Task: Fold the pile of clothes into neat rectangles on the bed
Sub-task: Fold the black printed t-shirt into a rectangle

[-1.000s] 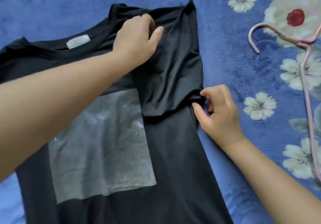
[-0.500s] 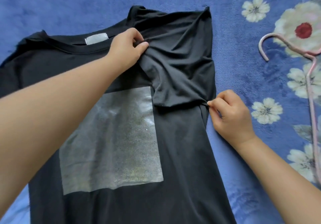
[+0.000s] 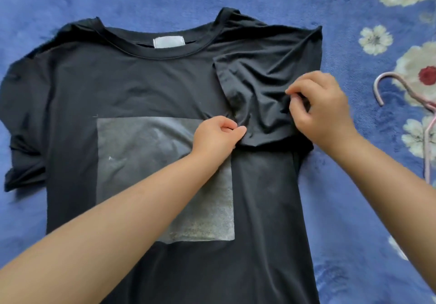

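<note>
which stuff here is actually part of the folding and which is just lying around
Part of the job:
black t-shirt, spread flat on the bed
folded-in sleeve, pinched by both hands
left hand
right hand

Just lying about:
pink hanger, on the blanket to the right, apart from the shirt
blue floral blanket, only the surface underneath

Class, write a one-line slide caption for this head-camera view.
Both hands, left and right, pinch the folded-in sleeve of a black T-shirt.
</note>
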### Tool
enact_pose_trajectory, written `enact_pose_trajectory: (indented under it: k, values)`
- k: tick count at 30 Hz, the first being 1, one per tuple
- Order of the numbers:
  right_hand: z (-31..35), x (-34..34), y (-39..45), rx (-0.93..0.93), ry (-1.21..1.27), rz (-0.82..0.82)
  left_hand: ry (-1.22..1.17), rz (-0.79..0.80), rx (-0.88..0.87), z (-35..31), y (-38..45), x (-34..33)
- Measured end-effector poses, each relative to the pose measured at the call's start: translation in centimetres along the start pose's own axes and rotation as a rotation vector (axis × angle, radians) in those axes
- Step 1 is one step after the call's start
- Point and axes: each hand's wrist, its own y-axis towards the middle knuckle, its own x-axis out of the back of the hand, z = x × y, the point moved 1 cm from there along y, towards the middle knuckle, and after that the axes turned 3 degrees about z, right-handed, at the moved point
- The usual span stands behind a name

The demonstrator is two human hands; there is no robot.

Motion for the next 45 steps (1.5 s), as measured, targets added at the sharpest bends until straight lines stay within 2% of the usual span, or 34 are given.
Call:
enact_pose_trajectory:
  k: [3, 7, 10, 14, 19, 22, 24, 25, 27, 29, 30, 32, 35, 40, 42, 45]
  values:
    - [1.4, -0.9, 5.7, 0.03, -0.015, 0.186, -0.078, 0.068, 0.006, 0.1, -0.1, 0.1]
    - [2.3, -3.0, 11.6, -0.078, -0.162, 0.66, -0.153, 0.111, -0.001, 0.8, -0.6, 0.9]
    - [2.9, -2.7, 13.7, -0.124, -0.194, 0.754, -0.325, 0.145, 0.032, 1.1, -1.0, 1.2]
    - [3.8, -2.8, 14.6, -0.069, -0.011, 0.579, -0.377, 0.085, -0.022, 1.4, -1.3, 1.9]
    - [2.7, -5.1, 12.4, 0.112, -0.281, 0.567, -0.229, -0.034, -0.07, 1.9, -1.7, 2.3]
    - [1.9, -4.1, 10.2, 0.175, -0.376, 0.279, -0.104, -0.09, -0.125, 2.0, -1.5, 2.6]
    - [2.1, -2.7, 7.1, 0.188, -0.334, 0.119, -0.037, -0.074, -0.134, 1.9, -1.4, 2.7]
    - [2.3, -2.0, 4.9, 0.211, -0.309, 0.118, -0.013, -0.065, -0.136, 1.9, -1.4, 2.7]
    - [2.1, -1.1, 0.0, 0.294, -0.33, 0.219, 0.021, -0.062, -0.141, 1.7, -1.2, 2.7]
    - [1.1, -0.8, -3.7, 0.28, -0.407, 0.372, 0.045, -0.051, -0.135, 1.7, -1.0, 2.7]
    - [0.5, -1.0, -4.7, 0.238, -0.424, 0.391, 0.042, -0.046, -0.128, 1.8, -0.8, 2.9]
    - [-0.6, -1.3, -5.8, 0.147, -0.407, 0.361, 0.064, -0.025, -0.133, 2.0, -0.6, 2.9]
    - [-2.0, -1.5, -7.4, 0.192, -0.383, 0.31, 0.167, -0.017, -0.167, 1.9, -0.7, 2.9]
    - [-2.2, -1.7, -9.1, 0.151, -0.421, 0.377, 0.353, -0.02, -0.131, 1.2, -0.5, 2.7]
    - [-1.6, -0.9, -8.4, 0.155, -0.377, 0.384, 0.416, -0.063, -0.168, 0.3, -0.6, 2.7]
    - [-1.1, 1.2, -5.0, 0.129, -0.158, 0.32, 0.477, -0.226, -0.271, -2.6, 1.2, 3.3]
